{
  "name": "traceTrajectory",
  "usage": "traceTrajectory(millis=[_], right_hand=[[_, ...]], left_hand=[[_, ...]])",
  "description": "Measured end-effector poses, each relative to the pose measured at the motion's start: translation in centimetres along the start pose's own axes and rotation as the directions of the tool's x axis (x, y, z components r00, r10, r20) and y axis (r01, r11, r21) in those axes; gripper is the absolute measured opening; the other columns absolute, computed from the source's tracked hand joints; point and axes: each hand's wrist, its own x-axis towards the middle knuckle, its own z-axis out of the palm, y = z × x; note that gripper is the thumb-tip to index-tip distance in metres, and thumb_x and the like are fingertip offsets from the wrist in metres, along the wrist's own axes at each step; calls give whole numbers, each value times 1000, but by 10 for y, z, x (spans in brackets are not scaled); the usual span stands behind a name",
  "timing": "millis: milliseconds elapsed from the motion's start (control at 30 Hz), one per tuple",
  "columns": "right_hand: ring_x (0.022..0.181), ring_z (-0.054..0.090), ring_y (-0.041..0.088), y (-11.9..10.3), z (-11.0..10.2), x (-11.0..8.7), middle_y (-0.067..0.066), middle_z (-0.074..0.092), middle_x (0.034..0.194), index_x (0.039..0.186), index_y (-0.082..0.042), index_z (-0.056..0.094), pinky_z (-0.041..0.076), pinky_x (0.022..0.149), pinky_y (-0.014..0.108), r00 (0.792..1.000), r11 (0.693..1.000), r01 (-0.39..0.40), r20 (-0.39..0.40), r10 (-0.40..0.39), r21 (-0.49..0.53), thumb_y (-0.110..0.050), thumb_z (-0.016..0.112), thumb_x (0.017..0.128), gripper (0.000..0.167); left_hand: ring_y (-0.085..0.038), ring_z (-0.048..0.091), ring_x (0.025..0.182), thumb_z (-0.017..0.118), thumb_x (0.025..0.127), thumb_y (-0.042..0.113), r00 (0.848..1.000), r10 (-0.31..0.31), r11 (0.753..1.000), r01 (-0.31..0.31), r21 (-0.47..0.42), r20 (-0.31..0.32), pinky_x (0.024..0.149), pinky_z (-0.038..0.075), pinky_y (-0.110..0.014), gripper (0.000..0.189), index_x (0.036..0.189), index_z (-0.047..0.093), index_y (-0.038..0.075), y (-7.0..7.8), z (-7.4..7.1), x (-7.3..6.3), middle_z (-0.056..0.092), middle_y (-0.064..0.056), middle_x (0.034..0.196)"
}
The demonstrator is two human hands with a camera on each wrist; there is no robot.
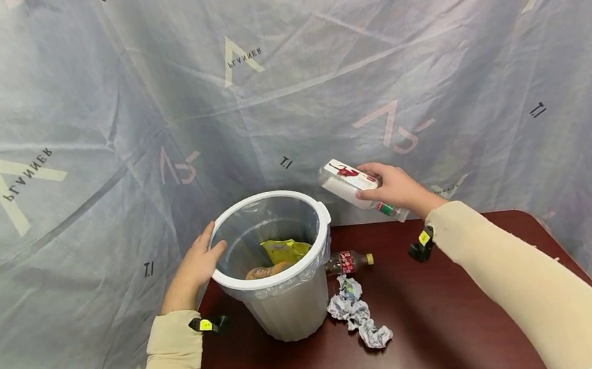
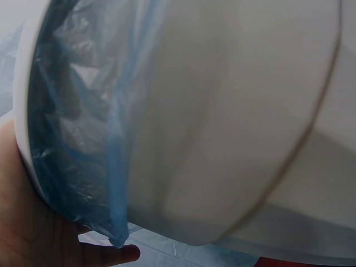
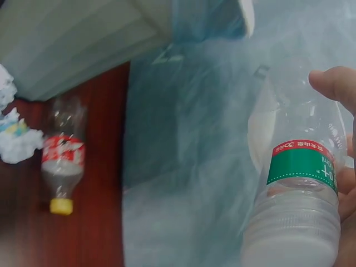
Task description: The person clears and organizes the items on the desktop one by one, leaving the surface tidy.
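Beige sleeves (image 1: pixel 515 274) rise from the bottom edge of the head view, each with a black strap (image 1: pixel 422 246) near the wrist. The left grip (image 1: pixel 197 265) pinches the rim of a white bin (image 1: pixel 296 312), thumb over the inner side. A clear liner (image 1: pixel 248 231) is folded over the rim, and inside lie a yellow packet (image 1: pixel 285 251) and something orange (image 1: pixel 268 271). The right grip (image 1: pixel 396 187) is curled round a clear bottle (image 1: pixel 343 181), held tilted in the air just right of the bin, its capped end down and to the right. On the dark red table (image 1: pixel 440 340), a red-label bottle (image 1: pixel 345 262) lies beside the bin, near crumpled paper (image 1: pixel 374 333); a grey cloth (image 1: pixel 276 118) hangs behind. In the left wrist view, the bin's side fills most of the frame, with one finger reaching out below the liner's hanging edge. The right wrist view shows the clear bottle close up, its white cap (image 3: pixel 292 245) foremost, a green label (image 3: pixel 300 166) round it and the thumb alongside; the red-label bottle's yellow cap (image 3: pixel 61 206) points downward there.
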Motion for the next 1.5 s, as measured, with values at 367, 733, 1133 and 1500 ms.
traceTrajectory(millis=[367,733,1133,1500], right_hand=[[106,65,27,-65,5,19,15,53,147,155,-17,42,55,78,41,990,995,96,104,-92,-32,-39,74,91,75],[113,65,25,-101,20,30,12,51,149,156,-20,42,53,92,47,959,977,197,223,-175,-85,-44,70,92,73],[129,57,29,-114,20,29,8,54,146,148,-20,51,51,100,46,973,973,217,64,-222,75,-40,67,97,57],[124,58,27,-96,16,28,7,57,140,144,-20,54,50,100,47,981,977,196,-11,-196,89,-36,65,99,49]], left_hand=[[-52,22,146,42,105,36,1000,12,1000,-12,0,-14,115,22,-66,71,164,12,11,-3,3,2,19,-29,163],[-51,21,147,42,105,36,1000,-7,1000,6,-13,-8,116,20,-66,70,164,11,13,-1,4,1,17,-28,164],[-52,21,147,42,105,36,1000,7,1000,-7,-11,-7,116,21,-66,70,164,12,11,1,3,2,18,-29,163],[-52,20,147,42,105,38,1000,-9,1000,9,-11,7,116,21,-67,71,164,10,14,0,0,1,16,-28,164]])
